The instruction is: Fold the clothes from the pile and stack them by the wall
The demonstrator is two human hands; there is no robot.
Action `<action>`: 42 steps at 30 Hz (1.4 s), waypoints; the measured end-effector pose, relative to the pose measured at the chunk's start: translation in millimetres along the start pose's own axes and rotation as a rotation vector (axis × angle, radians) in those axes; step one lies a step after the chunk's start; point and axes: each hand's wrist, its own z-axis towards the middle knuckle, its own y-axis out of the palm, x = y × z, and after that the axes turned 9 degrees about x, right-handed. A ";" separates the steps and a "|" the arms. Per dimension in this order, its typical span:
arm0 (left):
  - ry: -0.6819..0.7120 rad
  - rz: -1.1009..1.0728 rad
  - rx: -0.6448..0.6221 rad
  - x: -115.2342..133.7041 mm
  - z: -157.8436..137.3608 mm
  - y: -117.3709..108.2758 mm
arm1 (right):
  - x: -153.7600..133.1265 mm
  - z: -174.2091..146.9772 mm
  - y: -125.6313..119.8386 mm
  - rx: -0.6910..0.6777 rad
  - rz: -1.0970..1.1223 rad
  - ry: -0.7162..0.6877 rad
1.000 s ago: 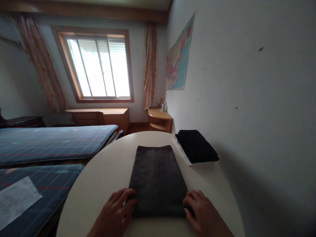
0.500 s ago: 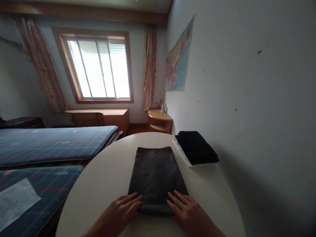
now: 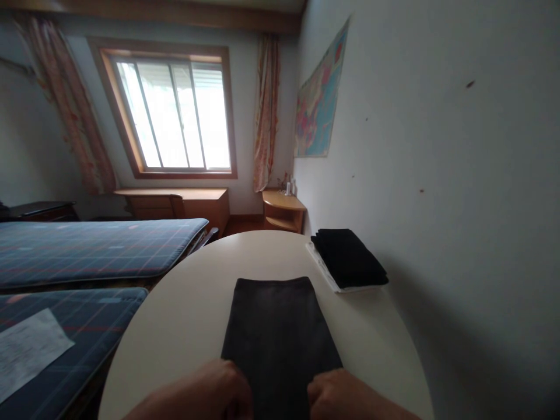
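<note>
A dark grey rectangle of cloth (image 3: 276, 326), flat and smooth, lies lengthwise in front of me on the round white table (image 3: 184, 315). At its lower left edge is my left hand (image 3: 212, 388), fingers curled down and partly blurred. My right hand (image 3: 336, 394) is closed at the lower right edge, knuckles up. Both hands appear to pinch the cloth's sides, though the fingertips are hidden beneath the hands. The near end of the cloth runs out of the bottom of the view.
A stack of folded black cloth (image 3: 347, 256) lies on a white sheet (image 3: 326, 271) at the table's right rim, close to the wall (image 3: 459, 233). Left of the table are plaid mattresses (image 3: 96, 248), one with a paper (image 3: 32, 350) on it. A small wooden shelf (image 3: 284, 201) stands beyond.
The cloth has slid toward me, away from the table's far side. Both hands have gone from lying flat with fingers stretched to curled at its edges, and have moved closer to me.
</note>
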 end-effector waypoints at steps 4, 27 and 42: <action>0.006 0.090 0.212 -6.8 38.9 -4.0 | -4.1 32.9 -38.4 0.195 0.017 0.180; -0.406 0.289 0.325 -149.4 111.4 -25.9 | 129.6 93.3 -15.0 0.227 -0.071 0.744; -0.552 0.134 0.209 -152.6 135.5 -71.0 | 160.9 117.4 -65.8 0.074 0.012 0.659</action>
